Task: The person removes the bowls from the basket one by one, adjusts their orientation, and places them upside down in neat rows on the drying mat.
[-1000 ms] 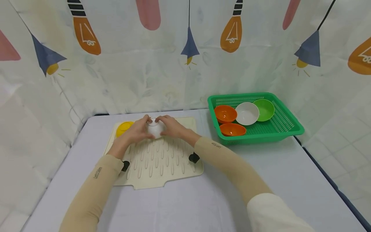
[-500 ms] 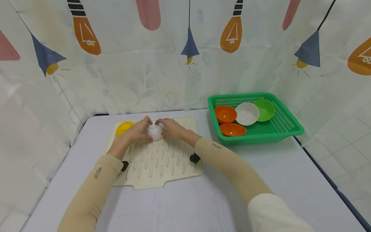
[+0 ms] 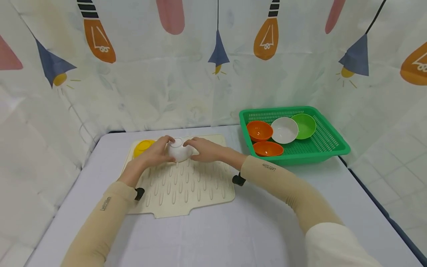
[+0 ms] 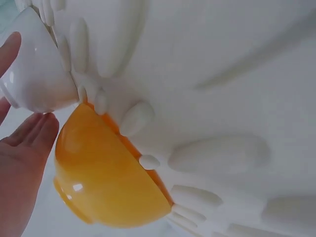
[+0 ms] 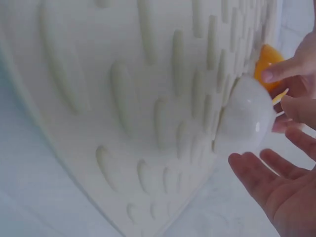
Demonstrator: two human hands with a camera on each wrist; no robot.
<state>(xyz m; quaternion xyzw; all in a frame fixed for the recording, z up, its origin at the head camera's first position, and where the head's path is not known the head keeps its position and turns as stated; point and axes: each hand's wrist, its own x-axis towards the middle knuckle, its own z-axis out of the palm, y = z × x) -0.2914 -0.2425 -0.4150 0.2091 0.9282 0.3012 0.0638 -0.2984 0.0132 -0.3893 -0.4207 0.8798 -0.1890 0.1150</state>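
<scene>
Evidently, we cup the upturned white bowl (image 3: 180, 152) from both sides near the far edge of the cream ridged drying mat (image 3: 181, 189), the left hand (image 3: 156, 152) and right hand (image 3: 207, 149) each making a wide C around it. Our right fingers lie spread, with a gap between several fingertips and the wall in the right wrist view; whether our left fingertips bear on the bowl we cannot tell. It sits rim down, its ring foot on top, probably because that is steadiest and lets any water run off between the ridges. The yellow bowl (image 3: 141, 147) just to its left is upturned too, perhaps for the same reason. Our white bowl looks smooth and glossy, rounded toward the foot, with small highlights on its wall. In the green basket (image 3: 320, 158) at right, two orange bowls, another white bowl and a lime-green bowl show their hollows.
</scene>
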